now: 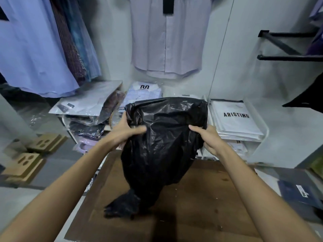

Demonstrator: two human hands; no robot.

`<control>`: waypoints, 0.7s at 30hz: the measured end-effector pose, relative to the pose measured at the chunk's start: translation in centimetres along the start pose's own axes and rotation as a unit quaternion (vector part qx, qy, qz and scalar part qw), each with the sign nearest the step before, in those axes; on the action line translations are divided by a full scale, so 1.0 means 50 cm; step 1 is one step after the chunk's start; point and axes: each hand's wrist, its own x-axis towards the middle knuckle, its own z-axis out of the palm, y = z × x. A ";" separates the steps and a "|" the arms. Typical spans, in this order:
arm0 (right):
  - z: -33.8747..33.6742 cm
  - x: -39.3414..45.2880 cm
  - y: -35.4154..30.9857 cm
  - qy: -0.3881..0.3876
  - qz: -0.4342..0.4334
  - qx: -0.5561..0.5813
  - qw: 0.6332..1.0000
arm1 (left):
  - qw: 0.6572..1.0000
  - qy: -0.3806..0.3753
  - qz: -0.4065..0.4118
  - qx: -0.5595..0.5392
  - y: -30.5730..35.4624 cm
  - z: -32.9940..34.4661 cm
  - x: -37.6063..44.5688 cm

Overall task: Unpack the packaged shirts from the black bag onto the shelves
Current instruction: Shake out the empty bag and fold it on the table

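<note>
Materials and surface finishes of the bag, packaged shirts and surroundings
Black bag [164, 137]: thin plastic film, glossy, heavily crinkled; packaged shirts [236, 119]: matt white cloth in clear, shiny plastic sleeves; left-hand stack [87, 105] likewise wrapped in reflective film; hanging shirt [167, 41]: smooth, matt woven cloth; bench [201, 198]: brown wood, matt and scuffed; wall brackets [286, 57]: matt black metal; blocks [22, 166]: rough cardboard

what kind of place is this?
Likely a clothing shop or its stockroom: dress shirts hang on the wall, packaged shirts branded ARISTINO lie stacked on shelves, and a black rack arm juts from the right.
</note>
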 end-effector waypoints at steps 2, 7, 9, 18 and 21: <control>0.007 0.000 0.009 0.013 0.017 0.027 0.999 | 0.998 -0.028 -0.027 0.056 -0.038 0.000 -0.015; -0.003 0.019 -0.048 0.000 -0.020 0.044 0.999 | 0.982 0.119 0.040 -0.140 0.001 -0.010 0.007; -0.005 0.031 -0.090 -0.011 -0.032 0.046 0.998 | 0.979 0.141 0.111 -0.097 0.015 -0.030 0.037; -0.023 -0.015 -0.022 -0.081 0.072 -0.066 0.992 | 0.998 0.029 0.059 0.023 -0.010 -0.006 0.048; -0.034 -0.025 0.006 -0.042 0.063 -0.032 0.997 | 0.986 -0.147 -0.063 -0.045 -0.035 -0.009 0.036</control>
